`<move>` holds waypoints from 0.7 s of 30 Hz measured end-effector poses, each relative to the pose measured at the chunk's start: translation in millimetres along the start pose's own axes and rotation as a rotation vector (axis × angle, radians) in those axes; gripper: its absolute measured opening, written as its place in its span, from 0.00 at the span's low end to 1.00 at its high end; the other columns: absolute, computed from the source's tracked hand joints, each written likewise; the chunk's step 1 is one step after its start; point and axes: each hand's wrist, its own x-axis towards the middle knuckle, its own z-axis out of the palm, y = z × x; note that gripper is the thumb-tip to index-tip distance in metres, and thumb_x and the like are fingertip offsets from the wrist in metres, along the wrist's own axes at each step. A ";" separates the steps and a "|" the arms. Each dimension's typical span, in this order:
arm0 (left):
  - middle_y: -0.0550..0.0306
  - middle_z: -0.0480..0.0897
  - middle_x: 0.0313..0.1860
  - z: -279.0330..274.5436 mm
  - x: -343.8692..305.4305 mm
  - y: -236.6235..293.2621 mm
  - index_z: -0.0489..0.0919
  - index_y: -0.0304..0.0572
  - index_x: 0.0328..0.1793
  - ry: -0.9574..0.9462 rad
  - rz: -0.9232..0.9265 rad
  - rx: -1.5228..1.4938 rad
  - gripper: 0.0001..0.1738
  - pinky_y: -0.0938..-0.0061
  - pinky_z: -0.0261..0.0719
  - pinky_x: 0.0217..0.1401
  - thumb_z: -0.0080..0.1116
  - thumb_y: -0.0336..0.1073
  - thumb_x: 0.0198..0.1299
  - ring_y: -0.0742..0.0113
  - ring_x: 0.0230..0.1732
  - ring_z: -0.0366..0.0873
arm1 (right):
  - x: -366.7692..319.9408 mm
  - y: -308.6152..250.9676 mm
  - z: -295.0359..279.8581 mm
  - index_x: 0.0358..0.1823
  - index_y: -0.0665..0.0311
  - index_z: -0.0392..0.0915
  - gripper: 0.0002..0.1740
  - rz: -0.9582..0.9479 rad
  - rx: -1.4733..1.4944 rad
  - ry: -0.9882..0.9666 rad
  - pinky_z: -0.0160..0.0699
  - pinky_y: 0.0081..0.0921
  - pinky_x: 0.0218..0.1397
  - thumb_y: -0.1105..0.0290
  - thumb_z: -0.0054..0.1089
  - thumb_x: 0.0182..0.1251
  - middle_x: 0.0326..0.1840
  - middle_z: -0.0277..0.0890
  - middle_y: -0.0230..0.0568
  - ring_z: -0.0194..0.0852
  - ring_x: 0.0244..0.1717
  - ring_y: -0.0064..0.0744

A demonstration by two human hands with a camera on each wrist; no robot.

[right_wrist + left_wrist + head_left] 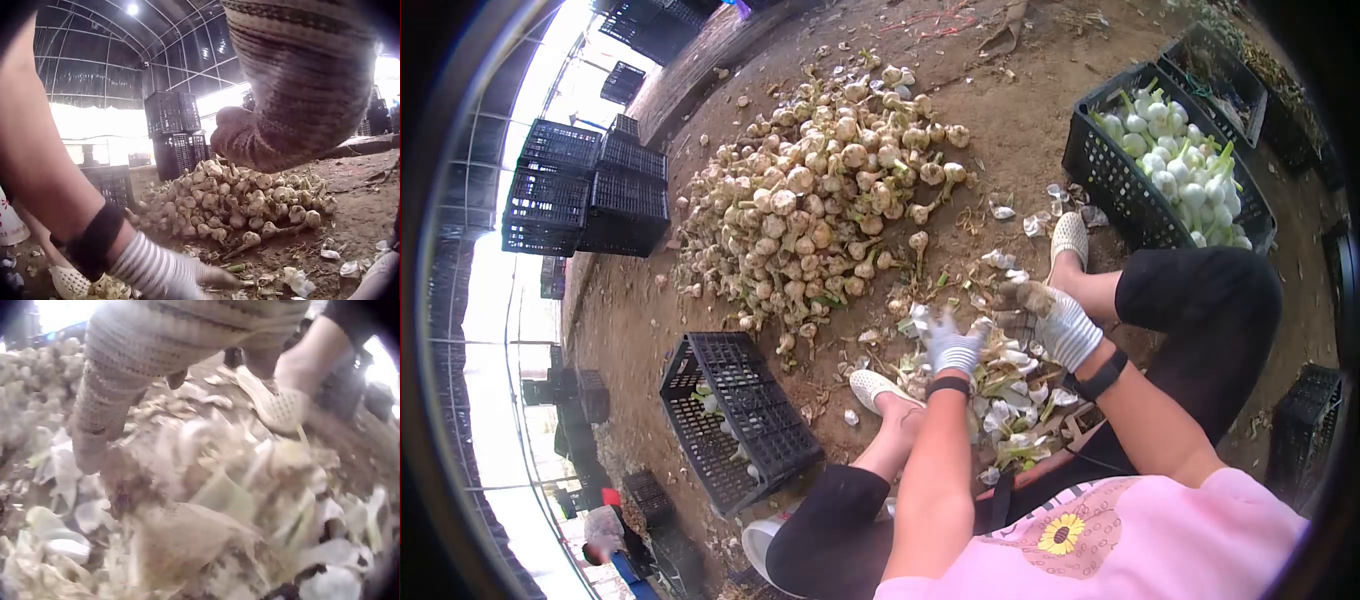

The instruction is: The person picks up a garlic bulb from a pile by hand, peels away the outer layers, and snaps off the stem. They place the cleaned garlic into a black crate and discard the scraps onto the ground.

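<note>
My gloved left hand (955,342) hovers with fingers spread over a heap of garlic peels and stalks (1005,395) between my feet. In the left wrist view its fingers (94,419) point down into blurred peels (206,487). My gloved right hand (1062,322) is just to the right, with its dirty fingertips (1030,297) curled. Whether it holds a bulb is unclear, and the right wrist view shows only the curled glove (275,119). A big pile of unpeeled garlic (830,190) lies on the dirt ahead. The right wrist view also shows this garlic pile (244,206).
A black crate (1100,170) at the right holds white cleaned garlic (1180,160). An almost empty black crate (735,410) lies by my left shoe (878,388). Stacked black crates (585,190) stand far left. Another person (605,530) crouches at the lower left.
</note>
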 end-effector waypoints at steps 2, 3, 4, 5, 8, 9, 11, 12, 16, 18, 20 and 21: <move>0.46 0.49 0.73 23.8 -6.3 18.0 0.59 0.66 0.70 -0.205 0.066 -0.011 0.47 0.54 0.57 0.67 0.62 0.61 0.40 0.44 0.70 0.53 | 1.5 -9.7 2.7 0.55 0.65 0.68 0.26 0.079 0.049 0.030 0.78 0.35 0.48 0.58 0.58 0.60 0.48 0.75 0.43 0.76 0.45 0.37; 0.47 0.51 0.72 49.3 -12.3 19.4 0.61 0.66 0.68 -0.300 0.118 0.125 0.46 0.46 0.52 0.67 0.63 0.60 0.39 0.44 0.70 0.53 | 3.6 -7.7 2.2 0.55 0.65 0.68 0.26 0.082 0.051 0.029 0.78 0.35 0.48 0.58 0.58 0.60 0.48 0.75 0.43 0.76 0.45 0.37; 0.47 0.50 0.72 11.5 -43.3 37.0 0.59 0.64 0.69 -0.475 0.250 0.344 0.46 0.49 0.44 0.71 0.58 0.65 0.41 0.45 0.71 0.50 | 5.5 -3.1 2.7 0.55 0.65 0.67 0.25 0.025 0.004 0.025 0.78 0.35 0.48 0.59 0.58 0.60 0.46 0.75 0.42 0.76 0.45 0.37; 0.49 0.49 0.72 34.7 -53.5 14.8 0.60 0.66 0.68 -0.469 0.411 0.424 0.46 0.43 0.39 0.70 0.58 0.65 0.41 0.47 0.72 0.47 | 7.2 0.9 4.9 0.55 0.66 0.67 0.25 -0.036 -0.043 0.020 0.78 0.34 0.48 0.61 0.59 0.60 0.45 0.75 0.42 0.76 0.44 0.36; 0.48 0.49 0.72 42.8 -106.4 -58.2 0.63 0.62 0.66 -0.306 0.539 0.245 0.40 0.49 0.53 0.68 0.60 0.57 0.45 0.46 0.72 0.47 | 4.7 5.3 19.5 0.55 0.68 0.67 0.21 -0.085 -0.184 0.015 0.77 0.32 0.49 0.65 0.55 0.64 0.45 0.74 0.39 0.76 0.43 0.34; 0.47 0.51 0.71 30.7 -120.9 -81.6 0.67 0.58 0.64 -0.513 0.405 0.277 0.37 0.52 0.57 0.67 0.59 0.55 0.46 0.45 0.69 0.52 | 1.9 4.0 24.9 0.55 0.68 0.67 0.20 -0.043 -0.190 0.028 0.77 0.32 0.49 0.65 0.53 0.65 0.45 0.74 0.39 0.76 0.43 0.33; 0.49 0.67 0.64 140.3 -115.1 -208.3 0.71 0.55 0.61 -0.744 0.185 0.345 0.31 0.59 0.65 0.62 0.57 0.54 0.50 0.50 0.64 0.65 | 0.4 -0.8 32.0 0.55 0.68 0.67 0.20 -0.003 -0.266 0.047 0.77 0.30 0.48 0.66 0.53 0.65 0.45 0.74 0.38 0.76 0.42 0.32; 0.49 0.67 0.64 126.2 -115.5 -211.5 0.71 0.55 0.61 -0.736 0.174 0.352 0.31 0.59 0.65 0.62 0.57 0.54 0.50 0.50 0.64 0.65 | 0.9 -0.4 33.6 0.55 0.68 0.68 0.19 0.039 -0.344 0.079 0.77 0.29 0.48 0.66 0.52 0.66 0.46 0.74 0.38 0.76 0.42 0.30; 0.49 0.74 0.58 8.3 -100.1 -176.5 0.77 0.50 0.54 -1.300 0.407 0.774 0.28 0.64 0.66 0.60 0.53 0.54 0.49 0.53 0.59 0.70 | 4.9 12.1 20.7 0.52 0.68 0.70 0.16 0.020 -0.262 0.020 0.77 0.25 0.46 0.68 0.51 0.66 0.43 0.74 0.34 0.76 0.39 0.27; 0.47 0.80 0.47 -20.7 -49.4 -140.7 0.78 0.43 0.49 -0.931 0.343 0.504 0.28 0.64 0.73 0.51 0.48 0.56 0.51 0.51 0.49 0.77 | 6.1 23.4 18.5 0.52 0.69 0.69 0.16 0.048 -0.229 0.011 0.77 0.25 0.46 0.68 0.50 0.66 0.42 0.74 0.33 0.75 0.38 0.25; 0.40 0.80 0.42 -44.6 3.0 -112.2 0.76 0.37 0.49 -0.284 0.017 0.049 0.25 0.64 0.74 0.48 0.55 0.49 0.50 0.46 0.44 0.78 | 25.6 48.6 -23.4 0.53 0.71 0.68 0.16 0.105 -0.117 -0.102 0.77 0.24 0.47 0.69 0.47 0.67 0.40 0.73 0.32 0.74 0.38 0.23; 0.35 0.76 0.50 -54.8 33.2 -101.9 0.73 0.40 0.53 -0.068 -0.001 -0.231 0.30 0.62 0.70 0.55 0.56 0.53 0.49 0.45 0.52 0.74 | 23.0 43.1 -14.6 0.53 0.71 0.68 0.16 0.099 -0.124 -0.100 0.77 0.24 0.47 0.69 0.47 0.67 0.40 0.73 0.32 0.74 0.38 0.23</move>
